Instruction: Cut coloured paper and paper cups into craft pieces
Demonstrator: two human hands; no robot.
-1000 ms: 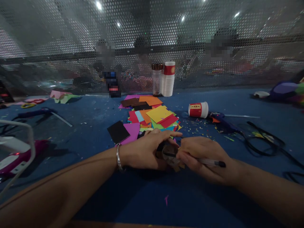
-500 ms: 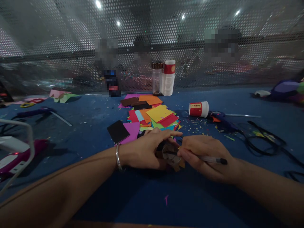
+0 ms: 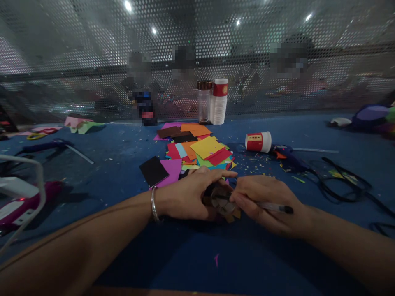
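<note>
My left hand point(image 3: 193, 193), a silver bangle on its wrist, is wrapped round a small dark round piece point(image 3: 222, 201) that looks like a paper-covered cup. Its pale round end faces my right hand, and brown and yellowish paper flaps stick out at its rim. Most of its body is hidden by my fingers. In my right hand point(image 3: 267, 203) a clear pen point(image 3: 274, 206) with a black end is gripped close to its tip, which points into the round end. Whether the tip touches the surface I cannot make out.
Coloured paper sheets point(image 3: 203, 146) lie stacked beyond my hands. A tipped paper cup point(image 3: 258, 142) rests beside a glue gun point(image 3: 290, 158) with a looping cable; another glue gun point(image 3: 46, 144) lies left. A jar point(image 3: 204, 105) and stacked cups point(image 3: 218, 107) stand by the mesh screen.
The pen's rear end has shifted slightly to the left with small movement of my right hand. My left hand keeps its hold in nearly the same place.
</note>
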